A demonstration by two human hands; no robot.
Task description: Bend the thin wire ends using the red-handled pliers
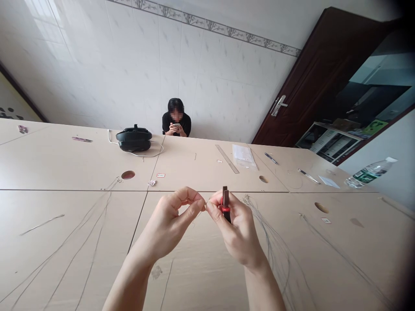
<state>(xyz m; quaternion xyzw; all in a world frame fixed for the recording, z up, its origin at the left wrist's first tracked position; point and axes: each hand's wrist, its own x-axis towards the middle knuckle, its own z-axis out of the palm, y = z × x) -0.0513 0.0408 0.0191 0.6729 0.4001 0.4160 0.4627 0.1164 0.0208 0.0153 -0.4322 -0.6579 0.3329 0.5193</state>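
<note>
Above the middle of the table (194, 276), my left hand (168, 222) is closed, thumb and forefinger pinching something tiny. A thin strand seems to hang just below those fingertips. My right hand (238, 229) meets it there, its thumb and forefinger pinched at the same spot. Tucked in that right hand is a pair of pliers (225, 203) with dark jaws pointing up and red and black handles. What sits between the two sets of fingertips is too small to make out. Bundles of thin grey cords (270, 229) lie to the right, and more thin cords (97, 216) to the left.
Across the table a person (177, 119) in black holds a phone. A black headset-like device (134, 138) with a white cable, a ruler (227, 159), a plastic bag (244, 156), pens (271, 158) and a water bottle (371, 172) lie toward the far side. Round holes (128, 175) pierce the tabletop.
</note>
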